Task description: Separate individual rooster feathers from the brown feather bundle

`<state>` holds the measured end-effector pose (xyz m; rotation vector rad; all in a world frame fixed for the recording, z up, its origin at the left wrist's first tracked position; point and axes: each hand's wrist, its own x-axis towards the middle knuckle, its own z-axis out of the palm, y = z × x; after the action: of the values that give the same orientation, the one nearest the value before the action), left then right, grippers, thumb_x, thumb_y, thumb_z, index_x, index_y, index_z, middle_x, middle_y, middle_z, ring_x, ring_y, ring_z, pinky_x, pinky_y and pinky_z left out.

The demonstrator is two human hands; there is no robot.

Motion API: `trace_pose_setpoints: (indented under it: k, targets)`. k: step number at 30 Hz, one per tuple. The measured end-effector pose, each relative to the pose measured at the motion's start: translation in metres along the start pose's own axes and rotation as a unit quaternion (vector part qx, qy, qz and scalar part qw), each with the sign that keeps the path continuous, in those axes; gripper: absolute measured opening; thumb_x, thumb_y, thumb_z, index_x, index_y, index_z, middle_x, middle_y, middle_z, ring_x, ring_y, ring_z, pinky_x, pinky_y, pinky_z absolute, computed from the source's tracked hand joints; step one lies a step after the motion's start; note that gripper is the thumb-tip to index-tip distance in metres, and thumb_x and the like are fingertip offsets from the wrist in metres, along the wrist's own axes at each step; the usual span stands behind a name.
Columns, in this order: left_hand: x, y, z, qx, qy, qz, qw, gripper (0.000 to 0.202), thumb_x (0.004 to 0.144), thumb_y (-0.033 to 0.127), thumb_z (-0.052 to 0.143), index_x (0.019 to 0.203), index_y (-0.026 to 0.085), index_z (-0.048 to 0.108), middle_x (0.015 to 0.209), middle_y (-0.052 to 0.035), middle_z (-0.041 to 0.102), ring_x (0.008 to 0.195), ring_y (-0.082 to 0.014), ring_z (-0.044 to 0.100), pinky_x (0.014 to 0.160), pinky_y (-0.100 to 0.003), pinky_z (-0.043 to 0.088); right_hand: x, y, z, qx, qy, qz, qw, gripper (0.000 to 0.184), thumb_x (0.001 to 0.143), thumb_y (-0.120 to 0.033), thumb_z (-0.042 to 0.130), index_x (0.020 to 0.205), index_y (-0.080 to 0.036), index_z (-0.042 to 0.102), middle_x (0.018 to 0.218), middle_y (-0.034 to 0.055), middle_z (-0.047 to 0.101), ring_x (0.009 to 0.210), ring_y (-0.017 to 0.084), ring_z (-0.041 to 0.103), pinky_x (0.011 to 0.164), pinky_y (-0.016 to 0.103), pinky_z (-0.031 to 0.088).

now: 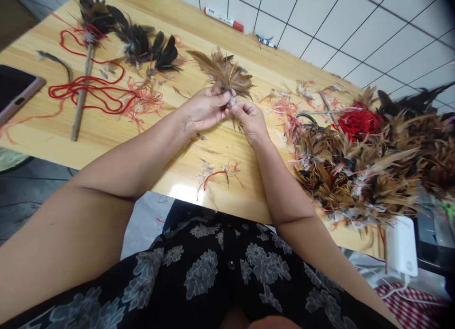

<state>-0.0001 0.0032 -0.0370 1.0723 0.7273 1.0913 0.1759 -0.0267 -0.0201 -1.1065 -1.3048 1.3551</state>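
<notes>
A small bunch of brown feathers point(224, 72) fans out above my two hands over the middle of the wooden table point(106, 130). My left hand point(204, 108) pinches the quill ends of the bunch between thumb and fingers. Touching it from the right, my right hand point(250, 119) has its fingers curled tight on the same whitish quill ends. Whether a thread runs between the fingers is too small to tell.
A big heap of brown and black feathers point(369, 168) with a red thread bundle point(359, 121) fills the right side. Black feather bunches point(142, 44), a stick point(81, 96) and red cord point(88, 89) lie at the left, near a phone point(16, 89). A marker point(223, 19) lies at the far edge.
</notes>
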Motion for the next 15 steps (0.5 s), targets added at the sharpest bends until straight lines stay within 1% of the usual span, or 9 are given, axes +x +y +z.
trace_pose_setpoints:
  k: [4,6,8,10,11,13,15]
  targets:
    - [-0.001,-0.001,-0.002,0.018,0.012,0.004,1.000,0.053,0.095,0.043,0.110,0.084,0.023,0.062,0.105,-0.0044,0.083,0.113,-0.0248,0.082,0.094,-0.036,0.068,0.003,0.008,-0.001,-0.006,0.007,-0.013,1.000,0.060,0.090,-0.067,0.105,0.079,-0.025,0.064,0.084,-0.0002,0.073,0.098,0.018,0.074,0.101,0.034,0.065]
    - [0.000,-0.002,-0.003,0.016,0.015,0.002,1.000,0.056,0.092,0.043,0.112,0.083,0.024,0.061,0.107,-0.0037,0.084,0.112,-0.0243,0.083,0.094,-0.036,0.069,0.005,0.012,-0.001,-0.007,0.014,-0.024,1.000,0.060,0.089,-0.072,0.104,0.080,-0.026,0.066,0.088,0.0004,0.075,0.098,0.018,0.073,0.103,0.034,0.064]
    - [0.001,-0.003,-0.004,-0.005,0.010,0.005,1.000,0.051,0.090,0.040,0.113,0.085,0.024,0.065,0.107,-0.0020,0.083,0.103,-0.0195,0.081,0.091,-0.032,0.068,0.005,0.014,-0.001,-0.009,0.017,-0.032,0.999,0.062,0.087,-0.078,0.102,0.082,-0.026,0.069,0.089,0.0005,0.075,0.099,0.019,0.072,0.103,0.035,0.065]
    - [0.003,-0.002,-0.005,-0.027,0.007,0.006,1.000,0.043,0.089,0.035,0.113,0.089,0.024,0.071,0.106,-0.0007,0.083,0.093,-0.0148,0.078,0.087,-0.029,0.067,0.003,0.013,0.000,-0.014,0.018,-0.033,0.999,0.065,0.088,-0.083,0.099,0.082,-0.027,0.068,0.087,0.0007,0.074,0.101,0.020,0.073,0.101,0.035,0.065]
    - [0.003,-0.001,-0.006,-0.029,0.011,0.004,1.000,0.040,0.090,0.034,0.112,0.091,0.024,0.073,0.106,-0.0008,0.083,0.090,-0.0140,0.077,0.085,-0.029,0.066,0.002,0.012,-0.001,-0.018,0.018,-0.031,0.999,0.067,0.088,-0.086,0.097,0.081,-0.027,0.067,0.085,0.0009,0.073,0.101,0.021,0.073,0.099,0.035,0.065]
    - [0.004,0.002,-0.007,-0.014,0.025,-0.003,1.000,0.037,0.095,0.034,0.109,0.093,0.024,0.074,0.105,-0.0017,0.083,0.091,-0.0156,0.078,0.085,-0.030,0.066,0.001,0.011,-0.001,-0.026,0.024,-0.026,0.999,0.069,0.089,-0.090,0.093,0.081,-0.027,0.065,0.083,0.0007,0.070,0.099,0.020,0.073,0.094,0.033,0.065]
    - [0.002,0.005,-0.007,-0.002,0.043,-0.010,0.999,0.038,0.099,0.033,0.107,0.091,0.023,0.071,0.106,-0.0019,0.084,0.098,-0.0176,0.079,0.086,-0.031,0.065,0.001,0.011,-0.003,-0.029,0.030,-0.023,0.999,0.071,0.088,-0.092,0.093,0.082,-0.027,0.065,0.081,-0.0005,0.069,0.093,0.019,0.069,0.090,0.031,0.063]
